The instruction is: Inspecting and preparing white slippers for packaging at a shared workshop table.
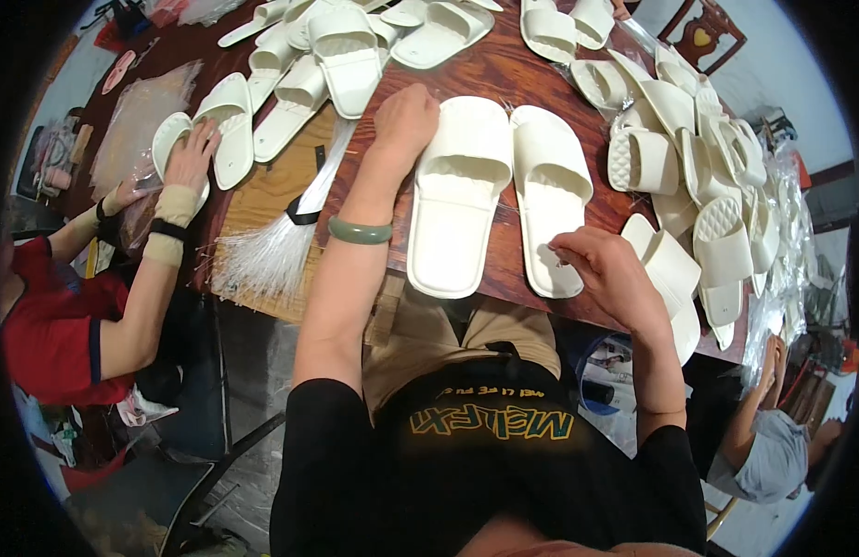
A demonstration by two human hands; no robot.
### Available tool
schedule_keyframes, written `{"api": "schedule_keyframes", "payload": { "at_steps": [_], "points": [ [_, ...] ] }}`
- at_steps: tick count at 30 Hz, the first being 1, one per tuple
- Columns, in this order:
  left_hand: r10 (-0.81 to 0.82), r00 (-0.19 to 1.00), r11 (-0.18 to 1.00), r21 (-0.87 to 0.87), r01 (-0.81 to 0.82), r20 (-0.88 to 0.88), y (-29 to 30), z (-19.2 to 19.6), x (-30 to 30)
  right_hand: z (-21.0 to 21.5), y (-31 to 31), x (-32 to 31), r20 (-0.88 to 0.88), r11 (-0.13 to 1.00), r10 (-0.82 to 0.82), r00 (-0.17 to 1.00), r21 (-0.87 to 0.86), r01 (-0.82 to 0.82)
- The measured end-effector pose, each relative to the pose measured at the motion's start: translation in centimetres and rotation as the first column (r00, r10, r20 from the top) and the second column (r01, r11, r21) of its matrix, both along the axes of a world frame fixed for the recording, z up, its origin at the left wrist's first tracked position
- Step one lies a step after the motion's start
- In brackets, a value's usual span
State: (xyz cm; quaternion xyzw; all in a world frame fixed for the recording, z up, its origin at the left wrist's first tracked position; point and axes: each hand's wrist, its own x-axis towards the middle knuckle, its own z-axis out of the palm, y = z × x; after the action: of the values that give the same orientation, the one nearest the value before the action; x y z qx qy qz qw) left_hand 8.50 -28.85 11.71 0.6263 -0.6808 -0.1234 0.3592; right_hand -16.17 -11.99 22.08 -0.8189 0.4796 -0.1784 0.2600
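Observation:
Two white slide slippers lie side by side on the dark wooden table (pixel 485 70) in front of me. My left hand (pixel 406 119), with a green bangle on its wrist, rests on the upper left edge of the left slipper (pixel 457 200). My right hand (pixel 601 269) hovers at the heel end of the right slipper (pixel 550 190), with its fingers pinched together as if on something very small that I cannot make out.
A bundle of clear plastic strands (pixel 281 241) lies left of my left arm. Heaps of white slippers (pixel 698 176) cover the table's far and right sides. A person in red (pixel 49 325) at left handles a slipper (pixel 174 139). Another person (pixel 763 446) sits lower right.

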Motion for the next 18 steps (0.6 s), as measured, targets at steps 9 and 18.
{"api": "schedule_keyframes", "payload": {
  "at_steps": [9, 18],
  "points": [
    [-0.048, 0.962, 0.999, 0.006, 0.048, 0.268, -2.2, -1.6, 0.6, 0.4, 1.9, 0.7, -0.227, 0.937, -0.058, 0.972, -0.349, -0.025],
    [0.007, 1.000, 0.979, -0.203, -0.007, -0.001, -0.6, 3.0, -0.5, -1.3, 1.6, 3.9, -0.216, 0.845, 0.106, 0.971, -0.496, -0.202]
  ]
}}
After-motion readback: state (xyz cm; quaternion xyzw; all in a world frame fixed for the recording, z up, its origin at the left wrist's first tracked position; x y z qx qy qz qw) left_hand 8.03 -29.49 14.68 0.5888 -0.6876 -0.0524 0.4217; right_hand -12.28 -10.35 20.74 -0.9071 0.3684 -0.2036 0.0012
